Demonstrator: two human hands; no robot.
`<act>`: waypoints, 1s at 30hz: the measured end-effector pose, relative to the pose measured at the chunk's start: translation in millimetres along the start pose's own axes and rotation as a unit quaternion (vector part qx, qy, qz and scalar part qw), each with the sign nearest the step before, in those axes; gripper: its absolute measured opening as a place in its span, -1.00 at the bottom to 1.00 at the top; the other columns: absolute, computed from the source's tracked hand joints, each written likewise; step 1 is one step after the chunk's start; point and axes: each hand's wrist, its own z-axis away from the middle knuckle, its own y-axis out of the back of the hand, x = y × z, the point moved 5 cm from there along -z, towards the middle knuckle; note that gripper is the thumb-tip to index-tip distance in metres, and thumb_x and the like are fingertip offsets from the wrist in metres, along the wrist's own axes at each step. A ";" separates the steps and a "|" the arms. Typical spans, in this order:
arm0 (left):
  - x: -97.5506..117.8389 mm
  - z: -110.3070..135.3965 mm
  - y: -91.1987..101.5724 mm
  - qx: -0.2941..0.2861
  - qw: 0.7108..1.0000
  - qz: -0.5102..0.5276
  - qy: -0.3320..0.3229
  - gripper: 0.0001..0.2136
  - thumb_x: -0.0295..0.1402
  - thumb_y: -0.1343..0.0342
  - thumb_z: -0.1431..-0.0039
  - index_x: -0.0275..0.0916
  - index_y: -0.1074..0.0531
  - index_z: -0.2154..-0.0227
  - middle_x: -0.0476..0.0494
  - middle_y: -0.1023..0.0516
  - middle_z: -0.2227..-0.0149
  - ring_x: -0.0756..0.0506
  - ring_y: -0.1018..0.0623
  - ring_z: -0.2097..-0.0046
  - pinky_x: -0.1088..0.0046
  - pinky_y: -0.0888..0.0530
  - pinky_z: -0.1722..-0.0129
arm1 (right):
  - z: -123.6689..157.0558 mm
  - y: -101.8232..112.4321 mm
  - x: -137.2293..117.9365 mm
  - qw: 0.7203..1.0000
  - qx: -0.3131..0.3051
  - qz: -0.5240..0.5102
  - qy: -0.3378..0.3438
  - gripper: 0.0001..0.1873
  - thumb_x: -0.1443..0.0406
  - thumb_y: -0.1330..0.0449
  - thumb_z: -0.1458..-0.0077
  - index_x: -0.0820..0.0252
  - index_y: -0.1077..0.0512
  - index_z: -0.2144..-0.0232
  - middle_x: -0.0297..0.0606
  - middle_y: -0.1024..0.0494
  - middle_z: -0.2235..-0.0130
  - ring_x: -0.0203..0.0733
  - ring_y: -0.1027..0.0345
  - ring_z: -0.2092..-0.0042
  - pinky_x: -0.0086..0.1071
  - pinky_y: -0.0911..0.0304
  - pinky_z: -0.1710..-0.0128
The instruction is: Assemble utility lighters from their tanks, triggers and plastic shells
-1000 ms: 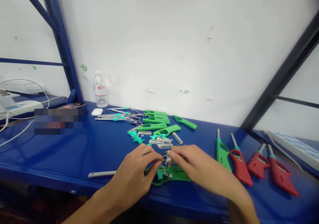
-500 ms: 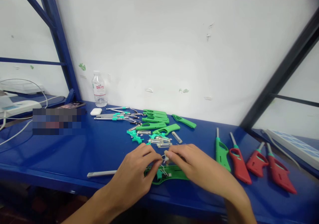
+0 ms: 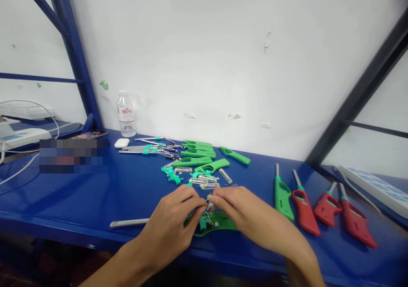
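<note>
A green lighter shell half (image 3: 225, 222) lies near the table's front edge, its inside facing up and partly covered by my hands. From its left end a long metal lighter tube (image 3: 129, 223) sticks out. A teal trigger piece (image 3: 203, 223) and thin white wires (image 3: 209, 217) sit in the shell. Above it, my left hand (image 3: 178, 212) is closed in a pinch on a thin wire. Thumb and forefinger of my right hand (image 3: 251, 212) pinch a small pale part, mostly hidden by the fingers. Both sets of fingertips nearly meet.
Behind my hands lie clear fuel tanks (image 3: 208, 186), teal triggers (image 3: 172, 175), green shell halves (image 3: 199, 152) and metal tubes with wires (image 3: 146, 150). At right rest a green lighter (image 3: 283, 198) and red lighters (image 3: 306, 212). A water bottle (image 3: 126, 115) and white case (image 3: 121, 143) stand by the wall.
My right hand's fingertips have shifted slightly left, closer to the left fingertips. The whole view has moved a little; both pinches stay closed.
</note>
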 end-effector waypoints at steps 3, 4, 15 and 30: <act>0.0 -0.2 0.1 0.002 1.000 -0.005 -0.007 -0.82 -0.53 -0.07 -0.44 -0.25 -0.57 0.21 -0.08 -0.57 0.27 -0.09 -0.52 0.23 0.39 -0.44 0.22 | -0.2 -1.0 0.1 1.000 -0.004 -0.001 0.003 -0.57 0.09 0.10 -0.57 0.09 -0.49 0.17 -0.28 -0.59 0.20 -0.07 -0.43 0.13 -0.21 -0.20 0.05; 0.2 -0.3 0.0 0.003 1.000 -0.007 -0.011 -0.82 -0.52 -0.06 -0.44 -0.25 -0.57 0.21 -0.08 -0.56 0.27 -0.09 -0.52 0.23 0.39 -0.44 0.22 | -0.3 -1.3 -0.2 1.000 -0.006 -0.001 0.004 -0.57 0.09 0.09 -0.57 0.10 -0.50 0.17 -0.27 -0.60 0.19 -0.06 -0.44 0.12 -0.21 -0.21 0.05; 0.5 1.4 -2.6 -0.007 1.000 -0.015 -0.019 -0.84 -0.50 -0.08 -0.46 -0.20 -0.56 0.16 -0.04 -0.58 0.24 -0.09 -0.51 0.22 0.39 -0.41 0.20 | 6.4 5.4 1.6 0.999 -0.018 -0.021 -0.019 -0.57 0.06 0.08 -0.56 0.05 -0.54 0.04 -0.25 -0.65 0.03 -0.03 -0.49 -0.04 -0.24 -0.26 -0.04; -5.5 2.8 -4.2 -0.014 0.999 0.013 0.044 -0.85 -0.48 -0.06 -0.47 -0.19 -0.50 0.22 -0.03 -0.55 0.25 -0.09 -0.50 0.21 0.39 -0.39 0.19 | 4.2 1.1 3.1 0.999 -0.026 0.033 -0.013 -0.54 0.10 0.10 -0.56 0.13 -0.53 0.17 -0.19 -0.63 0.17 0.00 -0.49 0.08 -0.16 -0.28 0.01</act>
